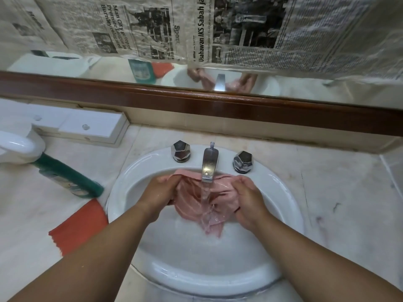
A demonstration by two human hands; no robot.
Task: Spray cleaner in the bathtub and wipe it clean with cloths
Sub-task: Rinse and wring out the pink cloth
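Note:
A wet pink cloth (197, 205) hangs over the white sink (281, 192) under running water from the chrome faucet (209, 165). My left hand (160, 192) grips the cloth's left side and my right hand (247, 199) grips its right side, stretching it under the stream. An orange cloth (80, 225) lies on the counter left of the sink. A green spray bottle (67, 175) lies on its side behind the orange cloth. The bathtub is not in view.
Two chrome tap handles (180, 151) (243, 161) flank the faucet. A white box (87, 127) and a white rounded container (17, 144) stand at the counter's left. A wood-framed mirror (196, 101) partly covered with newspaper rises behind. Marble counter (338, 192) extends right.

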